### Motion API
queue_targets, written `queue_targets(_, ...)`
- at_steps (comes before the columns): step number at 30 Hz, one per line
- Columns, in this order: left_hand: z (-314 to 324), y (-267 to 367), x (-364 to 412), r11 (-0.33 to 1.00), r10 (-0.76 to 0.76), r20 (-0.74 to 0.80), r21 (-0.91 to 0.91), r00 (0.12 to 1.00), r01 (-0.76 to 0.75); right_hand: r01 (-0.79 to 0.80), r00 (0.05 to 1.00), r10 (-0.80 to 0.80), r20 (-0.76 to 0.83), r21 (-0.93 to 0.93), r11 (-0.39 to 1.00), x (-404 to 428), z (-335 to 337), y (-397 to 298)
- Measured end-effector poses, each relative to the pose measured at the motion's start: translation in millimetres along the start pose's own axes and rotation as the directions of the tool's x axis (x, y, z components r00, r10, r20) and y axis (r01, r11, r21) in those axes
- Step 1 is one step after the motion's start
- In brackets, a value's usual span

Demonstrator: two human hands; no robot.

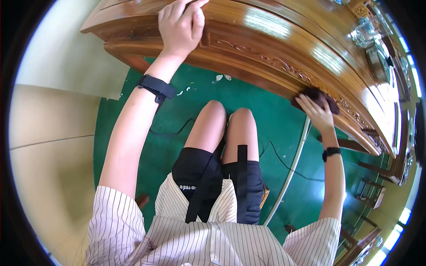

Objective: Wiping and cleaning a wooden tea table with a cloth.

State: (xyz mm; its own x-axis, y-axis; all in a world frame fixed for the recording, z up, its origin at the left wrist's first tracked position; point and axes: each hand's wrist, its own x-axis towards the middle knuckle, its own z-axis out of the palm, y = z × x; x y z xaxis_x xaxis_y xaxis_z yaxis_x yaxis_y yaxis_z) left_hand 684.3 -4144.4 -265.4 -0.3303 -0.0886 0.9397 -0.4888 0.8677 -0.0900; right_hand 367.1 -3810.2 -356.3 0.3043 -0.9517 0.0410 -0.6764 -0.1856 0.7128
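Note:
A polished wooden table (229, 31) with a carved front apron (256, 51) spans the upper part of the view. My left hand (181, 28) rests at its front edge on the left, fingers bent and thumb folded in. The fingertips reach the top rim of the picture, so what they touch there is partly hidden. Farther right, my right hand (316, 113) holds a dark brown cloth (316, 96) against the lower carved edge of the apron. The fingers are spread over the cloth, which bunches out past them.
Glassware (362, 33) and a round metal container (378, 63) stand on the tabletop at right. A pale cable cover (289, 179) and a dark cord (286, 166) cross the green floor (129, 159). White scraps (219, 77) lie under the table. Wooden stools (369, 193) stand at far right.

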Motion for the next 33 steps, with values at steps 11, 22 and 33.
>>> queue_targets(11, -66.5, 75.4, -104.4, 0.817, 0.175, 0.498, -0.555, 0.849, 0.156, -0.164, 0.976, 0.154, 0.151, 0.055, 0.985, -64.8, -3.1, 14.6)
queue_targets(22, -50.8, 105.0, -134.0, 0.346, -0.14, 0.924, -0.29, 0.355, 0.892, -0.121, 0.958, 0.199, -0.209, 0.337, 0.934, 95.8, -51.6, -39.6)
queue_targets(33, -62.2, 66.4, -121.3, -0.436, -0.38, 0.921, -0.093, -0.089, 0.895, -0.042, 0.944, 0.186, -0.273, 0.459, 0.887, 292.3, -121.4, -112.9)
